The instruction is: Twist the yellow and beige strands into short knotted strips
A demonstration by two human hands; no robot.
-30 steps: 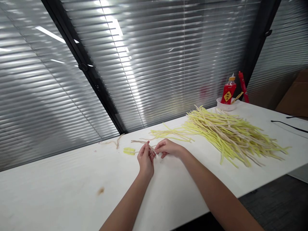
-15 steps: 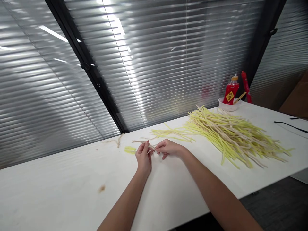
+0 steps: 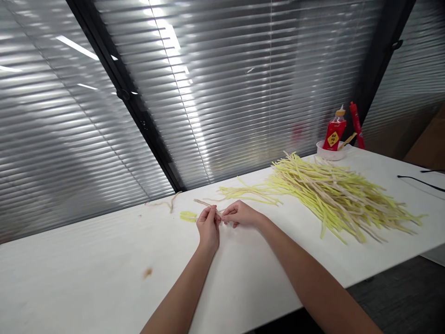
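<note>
My left hand [image 3: 207, 228] is pinched around a beige pipe cleaner [image 3: 200, 202], whose free end sticks out up and to the left past the fingertips. Close on its right, my right hand [image 3: 243, 214] has thumb and fingers closed on the same beige pipe cleaner, near its other end. The fingers hide much of the held part. Just left of my left hand lies a short folded yellow piece [image 3: 187, 216], made of the same fuzzy stem.
A large pile of yellow and beige pipe cleaners [image 3: 333, 195] spreads on the right of the white table [image 3: 104, 278]. Loose beige bits [image 3: 171, 204] lie at the back left. Behind the pile, a white bowl [image 3: 330, 154] holds a red bottle [image 3: 335, 132]. Blinds [image 3: 225, 93] rise behind.
My right hand has shifted slightly left, closer to my left hand, and its fingers are drawn in more. The beige pipe cleaner's free end has tilted up a little.
</note>
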